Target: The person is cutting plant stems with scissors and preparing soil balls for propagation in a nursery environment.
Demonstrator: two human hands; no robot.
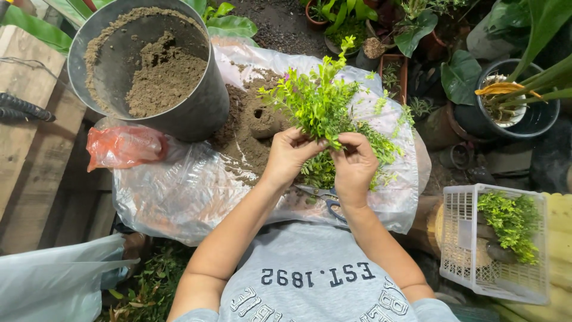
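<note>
Both my hands grip a bunch of small-leaved green plant cuttings (pixel 319 101) by its stems. My left hand (pixel 289 154) closes on the stems from the left, my right hand (pixel 354 164) from the right, fingers curled around them. The leafy top fans upward above a clear plastic sheet (pixel 179 191) spread with loose brown soil (pixel 247 128); one soil lump has a round hole. More green sprigs (pixel 319 173) lie beneath my hands. Scissors with blue handles (pixel 330 206) rest on the sheet just under my right wrist.
A grey bucket (pixel 196 113) partly filled with soil leans at upper left. A red plastic bag (pixel 122 146) lies beside it. A white slotted basket (pixel 471 250) with more cuttings stands at lower right. Potted plants crowd the top right; wooden planks run along the left.
</note>
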